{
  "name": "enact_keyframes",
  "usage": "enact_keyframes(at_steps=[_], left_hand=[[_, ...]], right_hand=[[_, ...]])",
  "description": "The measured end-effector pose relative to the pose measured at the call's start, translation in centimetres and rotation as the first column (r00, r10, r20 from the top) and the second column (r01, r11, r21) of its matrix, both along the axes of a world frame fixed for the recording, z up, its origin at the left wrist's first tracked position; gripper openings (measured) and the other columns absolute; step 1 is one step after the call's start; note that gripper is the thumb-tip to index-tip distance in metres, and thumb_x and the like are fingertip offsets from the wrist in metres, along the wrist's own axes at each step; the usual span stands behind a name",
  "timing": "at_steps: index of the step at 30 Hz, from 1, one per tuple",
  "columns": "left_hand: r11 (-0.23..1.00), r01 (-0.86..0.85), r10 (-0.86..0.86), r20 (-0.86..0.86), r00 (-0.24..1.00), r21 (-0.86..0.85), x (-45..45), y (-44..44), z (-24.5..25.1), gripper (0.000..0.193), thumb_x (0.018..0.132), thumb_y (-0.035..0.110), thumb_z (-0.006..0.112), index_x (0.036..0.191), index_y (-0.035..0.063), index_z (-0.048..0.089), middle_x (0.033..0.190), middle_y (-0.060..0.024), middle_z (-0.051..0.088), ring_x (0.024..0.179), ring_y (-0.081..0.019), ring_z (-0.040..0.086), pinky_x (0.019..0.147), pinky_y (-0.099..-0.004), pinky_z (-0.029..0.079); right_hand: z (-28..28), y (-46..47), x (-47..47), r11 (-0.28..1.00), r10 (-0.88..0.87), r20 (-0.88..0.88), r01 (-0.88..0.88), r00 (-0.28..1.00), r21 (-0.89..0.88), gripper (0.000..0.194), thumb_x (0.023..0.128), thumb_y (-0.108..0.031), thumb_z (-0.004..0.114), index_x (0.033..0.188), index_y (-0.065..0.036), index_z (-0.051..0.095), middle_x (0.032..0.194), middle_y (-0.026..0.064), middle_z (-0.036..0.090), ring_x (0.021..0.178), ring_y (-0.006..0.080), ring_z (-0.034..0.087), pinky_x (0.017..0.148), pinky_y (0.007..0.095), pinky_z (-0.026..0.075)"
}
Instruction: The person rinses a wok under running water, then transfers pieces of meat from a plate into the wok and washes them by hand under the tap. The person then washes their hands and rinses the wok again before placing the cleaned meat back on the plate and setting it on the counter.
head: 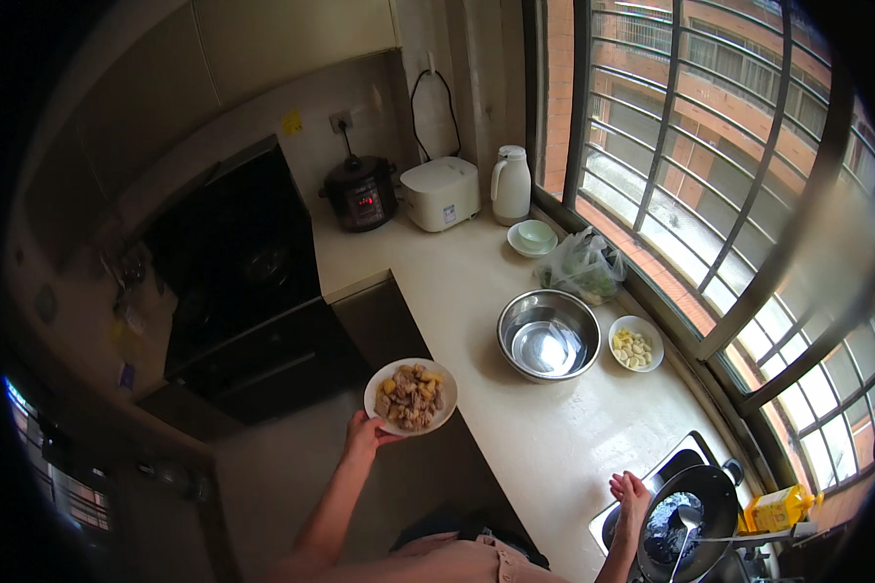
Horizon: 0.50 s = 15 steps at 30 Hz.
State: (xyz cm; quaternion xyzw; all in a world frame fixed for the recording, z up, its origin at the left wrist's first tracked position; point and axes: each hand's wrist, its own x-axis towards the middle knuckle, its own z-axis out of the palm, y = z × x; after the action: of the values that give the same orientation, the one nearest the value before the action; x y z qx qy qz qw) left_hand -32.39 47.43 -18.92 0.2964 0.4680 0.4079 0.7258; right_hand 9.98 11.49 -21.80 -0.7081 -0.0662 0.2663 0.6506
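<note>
My left hand [364, 431] grips the rim of a white plate [446, 417] and holds it level in front of the counter's edge. Cooked meat pieces with yellowish chunks [411, 395] are heaped on it. Nothing is in my right hand [631, 490], which hovers palm-side up with loosely bent fingers just left of a black wok [716, 495]. The wok sits over a steel-rimmed sink [689, 446] and has shiny liquid in its bottom. A metal ladle [689, 517] rests inside it, its handle pointing towards me.
On the counter stand a steel basin [510, 342], a dish of garlic cloves [656, 357], a plastic bag of greens [587, 266], green bowls [536, 233], a white jug [511, 182], a white rice cooker [437, 193] and a pressure cooker [357, 193]. A yellow oil bottle [773, 509] stands beside the wok.
</note>
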Motion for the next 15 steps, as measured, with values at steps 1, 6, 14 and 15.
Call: enact_keyframes(at_steps=[1, 6, 14, 15], left_hand=[[1.0, 0.006, -0.005, 0.017, 1.0, -0.021, 0.4, 2.4, -0.9, 0.045, 0.083, -0.006, 0.047, 0.127, -0.0075, 0.036, 0.122, -0.0278, 0.051, 0.105, -0.0447, 0.062, 0.076, -0.0589, 0.062], [0.999, -0.031, 0.034, 0.082, 0.996, -0.033, 3.6, 11.3, -1.3, 0.041, 0.082, -0.007, 0.047, 0.123, -0.0105, 0.041, 0.121, -0.0284, 0.053, 0.105, -0.0458, 0.062, 0.078, -0.0595, 0.062], [0.995, 0.102, -0.1, 0.123, 0.987, -0.01, 10.2, 31.2, -5.7, 0.042, 0.078, -0.01, 0.051, 0.119, -0.0066, 0.044, 0.119, -0.0253, 0.054, 0.103, -0.0468, 0.062, 0.076, -0.0616, 0.062], [0.994, 0.112, -0.11, 0.094, 0.989, -0.017, 11.4, 34.4, -6.6, 0.042, 0.078, -0.011, 0.051, 0.119, -0.0062, 0.043, 0.119, -0.025, 0.053, 0.103, -0.0468, 0.062, 0.075, -0.0623, 0.061]], right_hand=[[0.4, 0.7, 0.1, 1.0, 0.01, 0.041, -0.01, 0.999, -0.001, 0.045, 0.095, -0.026, 0.063, 0.123, 0.009, 0.057, 0.105, 0.0208, 0.069, 0.089, 0.0249, 0.07, 0.08, 0.0314, 0.056], [1.6, 1.9, -0.6, 0.991, -0.129, 0.138, 0.134, 0.982, -0.028, 0.048, 0.094, -0.025, 0.064, 0.125, 0.01, 0.056, 0.104, 0.0196, 0.069, 0.09, 0.0241, 0.07, 0.08, 0.0306, 0.054], [-1.3, 3.1, -5.4, 0.882, -0.424, 0.137, 0.443, 0.895, -0.159, 0.039, 0.093, -0.02, 0.065, 0.12, 0.008, 0.059, 0.096, 0.0157, 0.07, 0.078, 0.0174, 0.068, 0.07, 0.0262, 0.055], [-1.2, 4.2, -6.8, 0.838, -0.487, 0.146, 0.507, 0.861, -0.201, 0.038, 0.093, -0.021, 0.065, 0.119, 0.007, 0.06, 0.095, 0.0141, 0.07, 0.078, 0.017, 0.068, 0.07, 0.0263, 0.054]])
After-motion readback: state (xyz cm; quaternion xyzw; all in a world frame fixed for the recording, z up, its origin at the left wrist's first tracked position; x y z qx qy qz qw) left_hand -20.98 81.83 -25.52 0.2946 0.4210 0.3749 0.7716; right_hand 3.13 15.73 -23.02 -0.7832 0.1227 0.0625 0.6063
